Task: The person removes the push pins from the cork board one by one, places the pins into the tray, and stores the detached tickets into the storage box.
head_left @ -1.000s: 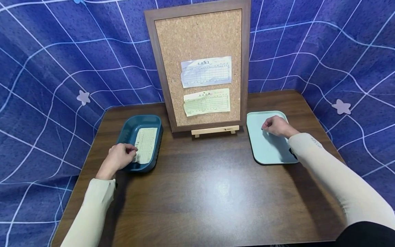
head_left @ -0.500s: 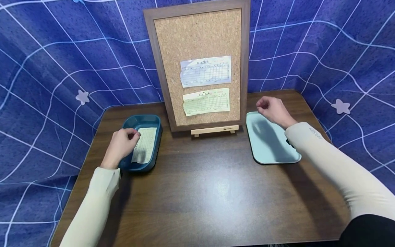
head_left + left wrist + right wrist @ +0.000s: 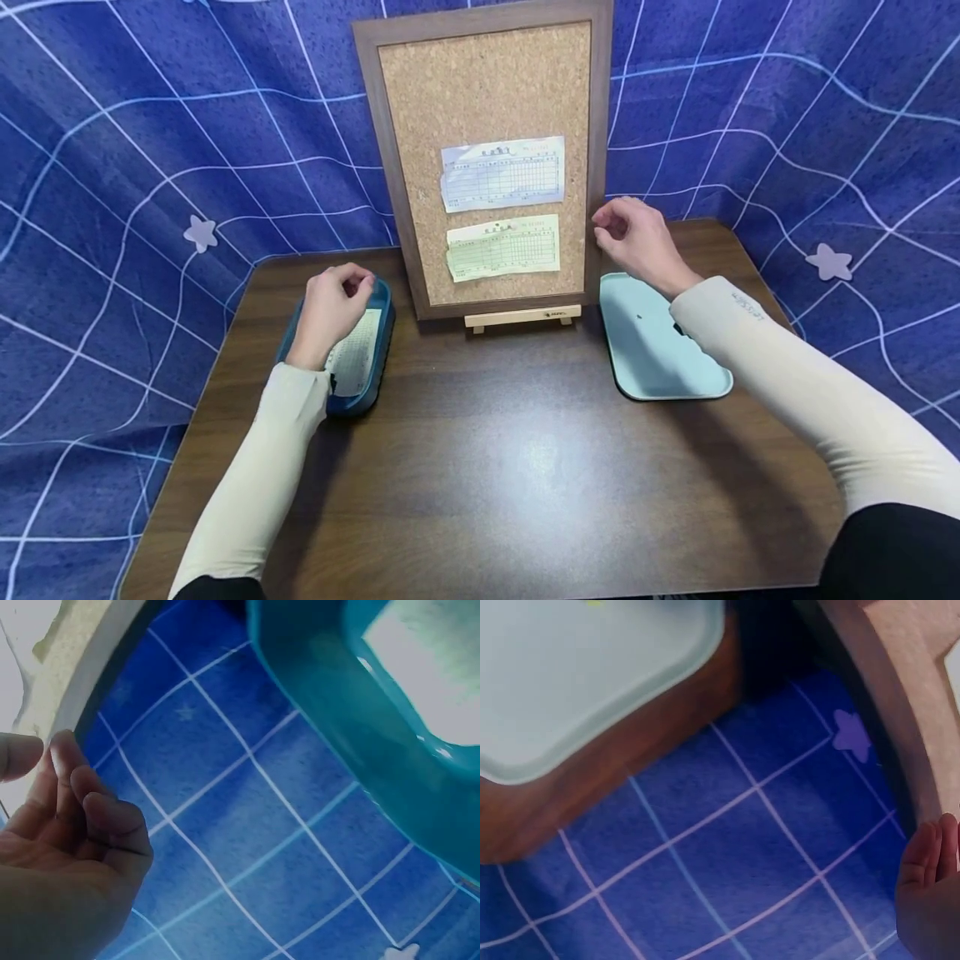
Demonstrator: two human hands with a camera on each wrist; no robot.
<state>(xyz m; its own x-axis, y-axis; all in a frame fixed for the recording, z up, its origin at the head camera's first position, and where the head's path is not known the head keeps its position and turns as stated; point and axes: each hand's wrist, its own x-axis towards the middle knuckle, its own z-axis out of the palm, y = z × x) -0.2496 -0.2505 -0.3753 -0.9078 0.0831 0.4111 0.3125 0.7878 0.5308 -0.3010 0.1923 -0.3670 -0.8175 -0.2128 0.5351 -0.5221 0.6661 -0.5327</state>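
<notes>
My left hand [image 3: 337, 307] hovers over the dark teal plastic basin [image 3: 384, 317], thumb and fingers loosely bent with nothing seen between them. Inside the basin lies a pale printed form slip [image 3: 354, 354]. At the right edge of the corkboard [image 3: 487, 92] is my right hand [image 3: 637, 242], its thumb and fingertips apart and holding nothing visible. Two printed slips hang on the cork: a bluish one [image 3: 504, 177] and a greenish one [image 3: 504, 248] below it. A tiny object [image 3: 639, 317] lies in the light aqua tray [image 3: 675, 379]; it shows yellow in the right wrist view.
The wood-framed corkboard leans on a small wooden stand [image 3: 523, 317] at the back of the brown table [image 3: 495, 467]. The basin stands to its left and the tray to its right. A blue grid-patterned cloth [image 3: 135, 217] hangs behind and at both sides.
My right hand has risen from the tray and moved left to the board's edge. My left hand has lifted from the slip in the basin and moved up and right, toward the board.
</notes>
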